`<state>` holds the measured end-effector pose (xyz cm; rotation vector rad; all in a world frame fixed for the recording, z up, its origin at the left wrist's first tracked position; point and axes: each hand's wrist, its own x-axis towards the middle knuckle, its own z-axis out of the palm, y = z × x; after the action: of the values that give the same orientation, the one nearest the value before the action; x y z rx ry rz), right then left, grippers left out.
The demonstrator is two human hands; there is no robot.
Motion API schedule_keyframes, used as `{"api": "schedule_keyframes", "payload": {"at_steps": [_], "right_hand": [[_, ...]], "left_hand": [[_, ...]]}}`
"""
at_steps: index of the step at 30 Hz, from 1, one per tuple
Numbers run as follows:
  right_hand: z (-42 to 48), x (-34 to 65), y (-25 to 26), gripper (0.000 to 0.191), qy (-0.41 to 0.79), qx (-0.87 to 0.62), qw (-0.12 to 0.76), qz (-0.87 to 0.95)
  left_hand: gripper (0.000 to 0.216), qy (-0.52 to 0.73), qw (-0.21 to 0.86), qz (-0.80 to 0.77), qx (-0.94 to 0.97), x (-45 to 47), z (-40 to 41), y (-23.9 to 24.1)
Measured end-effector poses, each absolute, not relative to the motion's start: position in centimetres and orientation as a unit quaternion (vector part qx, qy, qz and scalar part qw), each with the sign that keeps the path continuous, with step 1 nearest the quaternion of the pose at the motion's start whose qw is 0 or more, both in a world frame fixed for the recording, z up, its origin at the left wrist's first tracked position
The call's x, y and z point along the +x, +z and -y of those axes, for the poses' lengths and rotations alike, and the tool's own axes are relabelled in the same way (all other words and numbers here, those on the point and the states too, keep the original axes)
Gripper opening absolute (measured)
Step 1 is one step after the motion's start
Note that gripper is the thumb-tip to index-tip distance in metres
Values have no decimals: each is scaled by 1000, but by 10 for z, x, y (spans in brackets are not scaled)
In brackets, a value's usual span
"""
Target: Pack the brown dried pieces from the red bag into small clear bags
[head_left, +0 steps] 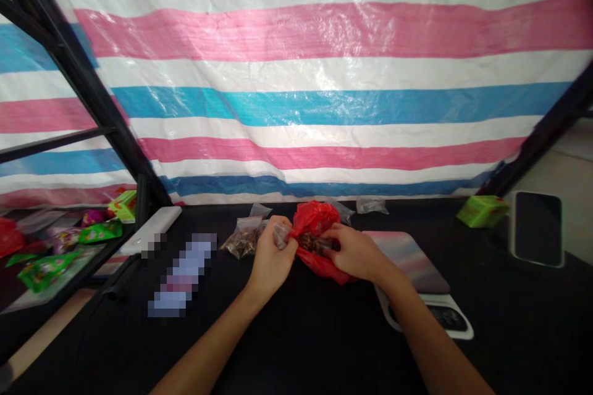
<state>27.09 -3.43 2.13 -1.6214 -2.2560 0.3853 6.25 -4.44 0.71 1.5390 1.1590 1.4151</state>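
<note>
A red plastic bag [316,216] lies opened on the black table, with small brown dried pieces [308,241] showing inside. My left hand [273,259] is closed at the bag's left edge, gripping a small clear plastic bag [280,236]. At the mouth of the red bag, my right hand [356,250] has its fingers closed round a dark, shiny object [330,243] whose kind I cannot make out. Left of my left hand, clear bags filled with brown pieces [243,239] lie on the table.
A digital scale [417,284] with a silvery plate is under my right forearm. Clear bags [372,204] lie at the table's back. Rightward are a green box [482,211] and a dark-screened device [537,228]. A white power bank-like block [152,228] and a blurred-out panel [183,278] lie left.
</note>
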Motion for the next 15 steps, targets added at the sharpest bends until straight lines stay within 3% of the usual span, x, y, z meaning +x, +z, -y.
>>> {"api": "schedule_keyframes", "payload": {"at_steps": [7,11,15], "right_hand": [[36,265,22,32,119,-564,190,795],[38,264,25,36,109,-566,196,793],[38,263,24,30,127,-557,187,799]], "left_hand": [[20,505,431,-482,572,59,30,-14],[19,532,389,-481,579,58,28,-14],[22,549,434,-466,542,60,33,-10]]}}
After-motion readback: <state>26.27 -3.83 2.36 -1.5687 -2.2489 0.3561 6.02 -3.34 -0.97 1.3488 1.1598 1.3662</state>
